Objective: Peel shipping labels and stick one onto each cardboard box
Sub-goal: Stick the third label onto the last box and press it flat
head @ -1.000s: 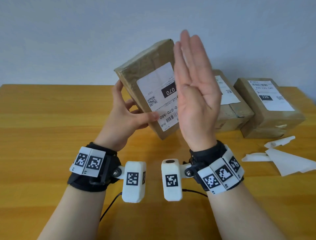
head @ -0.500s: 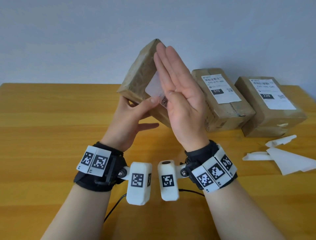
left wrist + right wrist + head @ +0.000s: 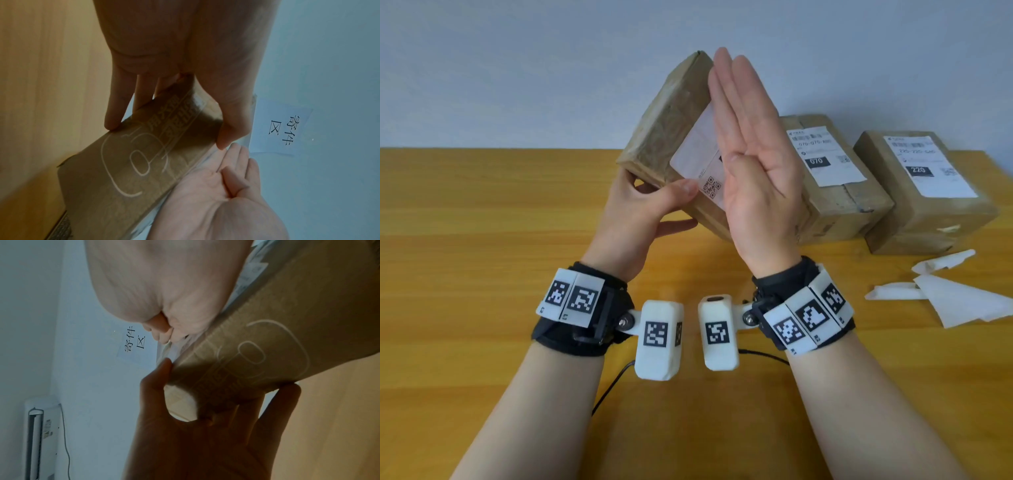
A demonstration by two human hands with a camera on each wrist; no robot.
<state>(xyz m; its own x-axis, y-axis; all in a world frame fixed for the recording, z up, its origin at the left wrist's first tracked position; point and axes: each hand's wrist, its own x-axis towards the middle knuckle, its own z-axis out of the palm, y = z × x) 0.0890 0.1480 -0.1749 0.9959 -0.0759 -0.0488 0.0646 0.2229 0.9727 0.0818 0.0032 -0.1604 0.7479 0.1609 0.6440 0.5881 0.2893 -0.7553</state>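
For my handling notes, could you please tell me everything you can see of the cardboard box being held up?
The held cardboard box is brown, rectangular and wrapped in glossy clear tape, with a white outline logo printed on one side. It is lifted off the wooden table and tilted, one corner pointing up. A white shipping label with a QR code lies on its facing side. The left hand grips its lower end, thumb on the label edge; the right hand, fingers straight, lies flat against the label.
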